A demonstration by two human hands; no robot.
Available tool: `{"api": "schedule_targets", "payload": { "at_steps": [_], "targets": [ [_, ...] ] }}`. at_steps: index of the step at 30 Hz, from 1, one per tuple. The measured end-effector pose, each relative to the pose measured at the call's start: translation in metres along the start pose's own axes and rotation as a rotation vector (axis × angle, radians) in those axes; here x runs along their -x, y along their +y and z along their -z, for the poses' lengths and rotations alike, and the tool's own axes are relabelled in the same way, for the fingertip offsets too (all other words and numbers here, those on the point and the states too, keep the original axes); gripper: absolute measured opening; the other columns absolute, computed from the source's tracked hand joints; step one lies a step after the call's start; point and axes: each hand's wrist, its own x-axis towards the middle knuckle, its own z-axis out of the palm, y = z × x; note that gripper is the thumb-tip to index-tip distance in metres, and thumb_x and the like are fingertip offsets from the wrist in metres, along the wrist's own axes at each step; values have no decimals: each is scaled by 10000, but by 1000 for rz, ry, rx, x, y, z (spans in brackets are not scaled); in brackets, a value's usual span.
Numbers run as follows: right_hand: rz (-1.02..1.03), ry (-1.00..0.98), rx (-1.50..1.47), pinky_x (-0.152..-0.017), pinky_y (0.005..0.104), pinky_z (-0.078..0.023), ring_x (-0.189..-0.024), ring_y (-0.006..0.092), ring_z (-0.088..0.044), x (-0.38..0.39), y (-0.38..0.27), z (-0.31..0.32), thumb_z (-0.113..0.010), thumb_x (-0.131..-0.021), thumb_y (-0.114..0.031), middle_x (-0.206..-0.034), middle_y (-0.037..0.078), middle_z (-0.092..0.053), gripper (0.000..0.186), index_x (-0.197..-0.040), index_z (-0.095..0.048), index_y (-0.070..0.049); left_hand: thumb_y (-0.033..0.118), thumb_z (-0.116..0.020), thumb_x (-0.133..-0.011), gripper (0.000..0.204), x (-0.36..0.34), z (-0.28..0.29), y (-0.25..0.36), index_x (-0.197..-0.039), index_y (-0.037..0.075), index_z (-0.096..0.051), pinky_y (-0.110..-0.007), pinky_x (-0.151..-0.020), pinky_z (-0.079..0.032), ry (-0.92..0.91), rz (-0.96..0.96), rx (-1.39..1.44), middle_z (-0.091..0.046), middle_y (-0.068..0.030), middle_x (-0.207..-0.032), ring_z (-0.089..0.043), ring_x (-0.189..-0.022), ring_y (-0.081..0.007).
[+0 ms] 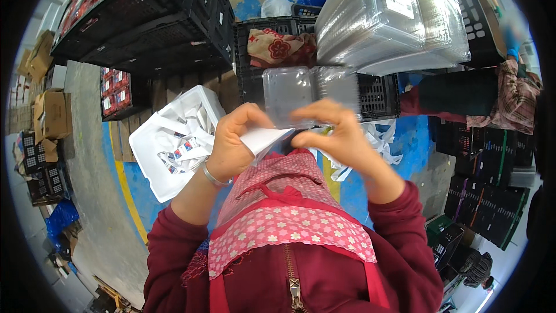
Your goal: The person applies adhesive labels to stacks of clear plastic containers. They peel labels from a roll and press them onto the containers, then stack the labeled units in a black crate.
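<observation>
- Crates (174, 29), black, are piled high on the left.
- Clear tubs (365, 23) stand stacked ahead; they look light, slick and easily cracked, best lifted by the rim.
- White bin (145, 162) of loose strips (174, 130) sits beside the left hand (229, 139), crowding that side.
- Right hand (336, 124) is blurred, thumb and finger apart; whether it grips anything, I can't tell.
- White paper (263, 139), surely light and bendy, is pinched in the left hand before the apron (289, 220); best taken by its edges.
</observation>
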Motion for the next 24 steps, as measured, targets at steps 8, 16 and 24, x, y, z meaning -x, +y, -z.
{"api": "schedule_targets", "payload": {
  "at_steps": [8, 16, 24],
  "targets": [
    [176, 335, -339, -747, 306, -503, -816, 189, -661, 22, 3, -32, -744, -788, -13, -888, 125, -703, 104, -879, -704, 16, 22, -757, -793, 167, 40, 35, -31, -926, 31, -656, -239, -728, -491, 69, 249, -325, -674, -35, -886, -609, -844, -64],
    [-426, 286, -65, -599, 264, -488, -688, 133, -634, -37, 165, -50, -815, -769, -139, -775, 105, -685, 442, -1111, -603, 44, -63, -635, -685, 180, 82, 75, -64, -833, 20, -696, -314, -792, -473, 123, 32, -493, -623, -61, -792, -604, -863, -230],
    [-436, 133, 800, -667, 386, -545, -771, 295, -691, -50, 149, -83, -833, -733, -301, -971, 188, -694, 786, -1364, -462, -16, -4, -715, -741, 138, 83, 77, -59, -870, 21, -674, -323, -768, -468, 72, -126, -559, -641, -76, -859, -598, -829, -223]
  ]
}}
